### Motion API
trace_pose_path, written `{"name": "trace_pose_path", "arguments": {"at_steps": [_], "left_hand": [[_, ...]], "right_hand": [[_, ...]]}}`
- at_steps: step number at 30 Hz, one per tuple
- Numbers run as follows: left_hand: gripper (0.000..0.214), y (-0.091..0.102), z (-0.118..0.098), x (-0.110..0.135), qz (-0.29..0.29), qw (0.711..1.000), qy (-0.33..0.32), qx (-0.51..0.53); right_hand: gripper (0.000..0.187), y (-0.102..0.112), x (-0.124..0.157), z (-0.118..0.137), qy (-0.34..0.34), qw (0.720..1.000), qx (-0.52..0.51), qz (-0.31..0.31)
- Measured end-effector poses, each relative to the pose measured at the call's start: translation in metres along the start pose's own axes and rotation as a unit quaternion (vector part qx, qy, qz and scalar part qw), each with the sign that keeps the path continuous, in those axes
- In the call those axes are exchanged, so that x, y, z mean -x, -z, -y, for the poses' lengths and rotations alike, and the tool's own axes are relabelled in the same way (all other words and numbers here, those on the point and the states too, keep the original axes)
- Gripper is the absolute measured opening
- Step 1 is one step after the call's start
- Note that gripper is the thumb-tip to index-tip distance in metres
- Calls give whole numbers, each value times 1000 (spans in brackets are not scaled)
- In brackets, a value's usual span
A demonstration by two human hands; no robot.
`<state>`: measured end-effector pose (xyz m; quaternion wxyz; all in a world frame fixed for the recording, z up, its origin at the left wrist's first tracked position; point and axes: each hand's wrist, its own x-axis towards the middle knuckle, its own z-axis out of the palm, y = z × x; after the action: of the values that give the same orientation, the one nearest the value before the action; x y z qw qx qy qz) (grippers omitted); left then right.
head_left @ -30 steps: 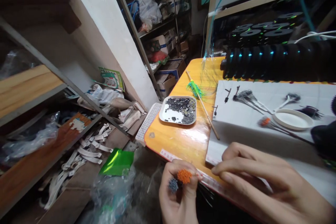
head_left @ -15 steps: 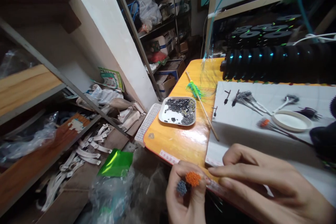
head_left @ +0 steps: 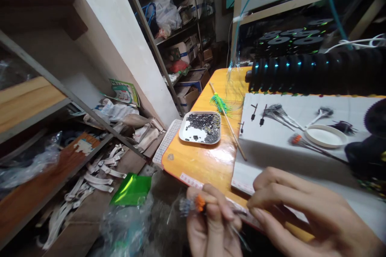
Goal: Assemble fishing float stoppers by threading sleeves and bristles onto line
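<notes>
My left hand (head_left: 214,225) is closed round two small bundles of thin stems. One bundle has orange tips (head_left: 200,203), the other blurred grey-blue tips (head_left: 185,207), and both point left. Dark and pale stems stick out on the right side of the fist. Close by on the right, my right hand (head_left: 304,213) has thumb and fingertips brought together at the stem ends. Whatever is between those fingertips is too small and blurred to make out. Beyond the hands, a similar orange-tipped bundle (head_left: 297,139) lies on the white box (head_left: 262,144) beside a round white lid (head_left: 324,136).
A white tray (head_left: 183,134) of small black and grey parts stands on the yellow table (head_left: 199,160). A wooden stick (head_left: 233,134) with green strands lies beside it. Grey-tipped bundles (head_left: 277,112) and a black ribbed roller (head_left: 301,73) are farther back. Shelves stand left.
My left hand has turned, so the tips now point left instead of toward me, and more stem shows. My right hand's fingers have curled in more. The view has shifted slightly.
</notes>
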<state>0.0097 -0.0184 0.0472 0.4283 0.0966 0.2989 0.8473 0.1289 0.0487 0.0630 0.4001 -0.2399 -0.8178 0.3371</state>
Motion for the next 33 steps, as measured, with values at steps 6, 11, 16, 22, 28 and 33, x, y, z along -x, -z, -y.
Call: {"name": "trace_pose_path", "arguments": {"at_steps": [6,11,16,22,28,33], "left_hand": [[16,32,-55,-52,45,872,-320,-368],[28,52,-75,-88,171,699,-245,-650],[32,44,-63,-71,116,673,-318,-657],[25,26,-21,-28,133,937,-23,-322],[45,20,6,-6,128,952,173,-218],[50,17,5,0,126,935,162,-290]], "right_hand": [[14,16,-5,-7,17,999,20,20],[26,14,-9,-7,-45,999,5,30],[22,17,-16,-6,-46,998,41,-11],[17,16,-22,-4,-50,998,-18,-38],[19,10,-15,0,-149,957,-243,48],[17,13,-16,3,-98,976,-193,29]]}}
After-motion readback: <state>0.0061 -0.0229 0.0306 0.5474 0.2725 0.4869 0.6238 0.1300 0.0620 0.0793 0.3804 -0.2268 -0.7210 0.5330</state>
